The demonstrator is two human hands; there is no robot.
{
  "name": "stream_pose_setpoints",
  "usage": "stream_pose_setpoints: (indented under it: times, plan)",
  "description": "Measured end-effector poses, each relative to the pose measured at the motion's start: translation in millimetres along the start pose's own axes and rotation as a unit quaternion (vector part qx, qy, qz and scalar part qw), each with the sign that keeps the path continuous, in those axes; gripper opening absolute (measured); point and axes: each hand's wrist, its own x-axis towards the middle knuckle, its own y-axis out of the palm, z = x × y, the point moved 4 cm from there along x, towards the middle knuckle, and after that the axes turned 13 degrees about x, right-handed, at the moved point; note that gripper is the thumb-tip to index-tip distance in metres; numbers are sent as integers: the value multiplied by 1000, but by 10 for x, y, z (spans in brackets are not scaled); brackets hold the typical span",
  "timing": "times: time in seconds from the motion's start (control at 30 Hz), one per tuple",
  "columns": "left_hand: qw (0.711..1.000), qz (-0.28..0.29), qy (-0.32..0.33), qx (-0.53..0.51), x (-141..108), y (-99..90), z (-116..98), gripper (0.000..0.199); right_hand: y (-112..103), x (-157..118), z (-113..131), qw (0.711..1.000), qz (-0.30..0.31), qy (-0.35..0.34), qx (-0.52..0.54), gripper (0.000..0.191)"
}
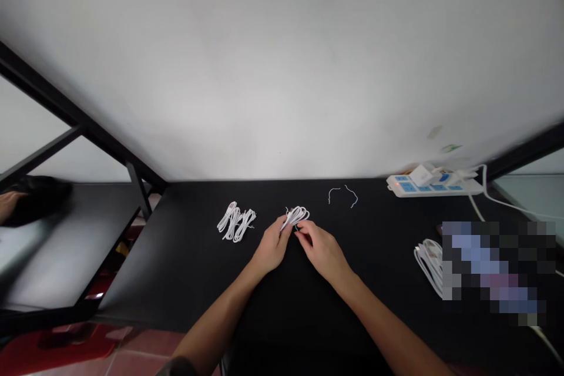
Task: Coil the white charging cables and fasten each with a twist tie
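A coiled white cable [299, 215] is gripped by my left hand [272, 246], its loops sticking out past the fingers over the black table. My right hand [323, 248] is closed in a pinch just right of the coil, at a thin white twist tie [296, 228] by its lower side. Fingertips partly hide the tie. To the left of my hands lie several bundled white cables [237, 222], side by side. Two loose, bent twist ties [353, 195] rest beyond my right hand.
A white power strip [436, 187] with a plugged-in charger [423, 175] lies at the back right against the wall. More coiled white cable [429, 264] sits at right beside a blurred-out area. Black frame bars [138, 188] stand left; another person's hand [9, 205] shows at far left.
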Motion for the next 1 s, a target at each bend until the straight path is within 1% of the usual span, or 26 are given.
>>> stream_pose_setpoints:
  times: [0.07, 0.13, 0.2, 0.27, 0.33, 0.4, 0.43, 0.5, 0.63, 0.73, 0.8, 0.87, 0.9, 0.93, 1.0]
  plan:
    - [998, -28, 13, 60, -13, -16, -24, 35, 16, 32, 26, 999, 29, 13, -13, 41]
    - [990, -33, 3, 136, -30, -2, -20, 35, 28, 98, 44, 998, 62, 25, -21, 55]
    - [976, -26, -20, 217, -50, 27, 4, 35, 32, 181, 56, 996, 85, 35, -20, 58]
    - [960, -19, -37, 277, -73, 51, 22, 34, 30, 260, 62, 994, 98, 51, -2, 54]
    - [953, -19, -39, 301, -95, 57, 18, 31, 23, 319, 63, 991, 105, 72, 32, 55]
    - [953, -26, -23, 301, -114, 45, -8, 29, 9, 353, 57, 987, 107, 96, 67, 58]
    - [954, -28, -12, 297, -121, 36, -24, 29, -1, 362, 51, 985, 108, 106, 79, 56]
    - [957, -26, 1, 288, -128, 18, -44, 30, -24, 366, 34, 983, 110, 118, 94, 47]
    - [962, -12, -11, 273, -106, -9, -16, 33, -51, 352, 3, 974, 119, 133, 136, 25]
    - [976, -13, -5, 219, -67, -38, 12, 32, -56, 350, 3, 968, 118, 136, 173, 12]
    - [987, -27, 11, 155, -37, -69, 24, 30, -62, 360, 23, 974, 112, 113, 163, 11]
    - [995, -41, 18, 92, -11, -93, 44, 28, -58, 364, 50, 984, 112, 66, 123, 15]
    - [997, -39, 8, 62, 1, -91, 66, 28, -47, 360, 61, 988, 117, 37, 97, 18]
    - [999, -29, -15, 28, 10, -77, 97, 29, -31, 350, 67, 990, 125, 7, 72, 20]
    - [994, -5, -89, -64, 17, -24, 175, 32, 12, 318, 62, 988, 141, -47, 32, 25]
